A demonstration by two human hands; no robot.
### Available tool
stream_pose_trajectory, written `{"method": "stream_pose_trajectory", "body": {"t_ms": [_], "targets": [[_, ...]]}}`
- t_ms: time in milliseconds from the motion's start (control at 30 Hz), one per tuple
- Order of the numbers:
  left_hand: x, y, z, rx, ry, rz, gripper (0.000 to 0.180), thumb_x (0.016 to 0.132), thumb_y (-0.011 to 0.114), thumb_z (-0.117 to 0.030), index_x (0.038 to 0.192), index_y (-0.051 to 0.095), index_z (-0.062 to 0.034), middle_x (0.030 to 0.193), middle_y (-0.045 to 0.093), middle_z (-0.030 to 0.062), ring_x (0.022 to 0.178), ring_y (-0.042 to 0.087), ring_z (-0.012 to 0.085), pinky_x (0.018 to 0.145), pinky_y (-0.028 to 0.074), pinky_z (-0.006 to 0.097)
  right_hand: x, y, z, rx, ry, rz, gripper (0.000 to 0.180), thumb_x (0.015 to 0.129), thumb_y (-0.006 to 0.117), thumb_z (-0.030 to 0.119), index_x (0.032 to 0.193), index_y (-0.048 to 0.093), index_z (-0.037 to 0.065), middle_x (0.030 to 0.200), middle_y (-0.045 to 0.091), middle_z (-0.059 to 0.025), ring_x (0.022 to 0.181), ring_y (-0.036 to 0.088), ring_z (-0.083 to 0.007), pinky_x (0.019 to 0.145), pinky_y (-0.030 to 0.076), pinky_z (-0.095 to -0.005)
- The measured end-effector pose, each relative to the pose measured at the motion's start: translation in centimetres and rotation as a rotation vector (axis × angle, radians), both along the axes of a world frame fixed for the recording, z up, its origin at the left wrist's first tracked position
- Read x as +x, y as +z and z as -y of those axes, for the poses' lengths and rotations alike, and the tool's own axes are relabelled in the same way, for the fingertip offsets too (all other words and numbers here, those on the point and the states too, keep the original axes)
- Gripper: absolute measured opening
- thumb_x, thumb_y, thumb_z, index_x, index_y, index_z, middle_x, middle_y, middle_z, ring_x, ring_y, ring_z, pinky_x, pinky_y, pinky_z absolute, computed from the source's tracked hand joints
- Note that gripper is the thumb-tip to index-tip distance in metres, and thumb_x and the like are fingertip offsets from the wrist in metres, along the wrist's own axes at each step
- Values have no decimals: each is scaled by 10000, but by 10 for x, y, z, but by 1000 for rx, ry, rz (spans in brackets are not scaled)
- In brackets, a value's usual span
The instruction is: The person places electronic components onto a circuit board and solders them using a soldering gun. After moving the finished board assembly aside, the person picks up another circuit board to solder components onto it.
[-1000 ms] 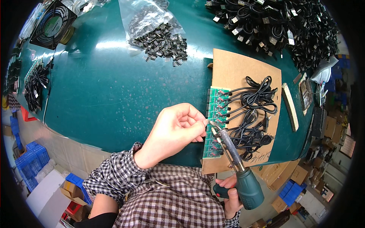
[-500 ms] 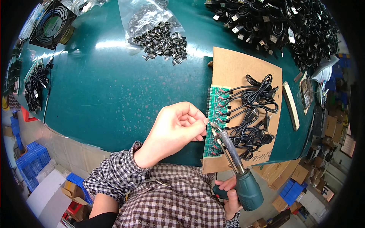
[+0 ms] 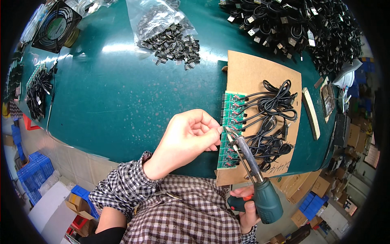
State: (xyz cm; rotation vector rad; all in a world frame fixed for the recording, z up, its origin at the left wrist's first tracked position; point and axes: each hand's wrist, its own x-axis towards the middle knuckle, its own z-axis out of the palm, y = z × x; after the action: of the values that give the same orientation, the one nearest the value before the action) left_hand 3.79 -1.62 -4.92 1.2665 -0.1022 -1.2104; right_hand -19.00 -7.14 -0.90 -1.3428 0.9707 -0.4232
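My right hand is wrapped round the handle of a green soldering gun. Its long metal barrel slants up and left, and the tip touches or hovers just over a green circuit board strip; I cannot tell which. At the strip's left edge my left hand is closed, thumb and forefinger pinched together beside the tip. Whatever lies between those fingertips is too small to make out. Black cables, coiled and tied, run from the right side of the strip. Rows of small pins show on its upper left edge.
The strip lies on a brown cardboard sheet on the green table. A pile of small pin connectors spills from a clear bag. Black USB cables heap at the far right. A fan and wired boards stand left.
The soldering gun has shifted slightly to the right, its tip a little higher on the strip. My left hand has stayed in place.
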Motion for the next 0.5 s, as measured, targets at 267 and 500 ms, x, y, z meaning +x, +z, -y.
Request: {"method": "stream_pose_trajectory", "body": {"t_ms": [267,500], "targets": [[1,0,0,1,-2,10,141,815,603,-100,836,558,32,700,615,78,605,597,94,571,510,201,1,2,-2,-2,6,-17,358,826,551,290,896,466,-51,842,502,-146,801,557,-234,711,541,-398],[0,-1,0,-9,6,10,140,816,604,-100,835,558,31,697,615,76,598,594,91,562,506,198,-1,3,-3,22,-4,-41,356,825,553,301,886,472,-41,819,501,-132,797,556,-229,709,538,-398]]}}
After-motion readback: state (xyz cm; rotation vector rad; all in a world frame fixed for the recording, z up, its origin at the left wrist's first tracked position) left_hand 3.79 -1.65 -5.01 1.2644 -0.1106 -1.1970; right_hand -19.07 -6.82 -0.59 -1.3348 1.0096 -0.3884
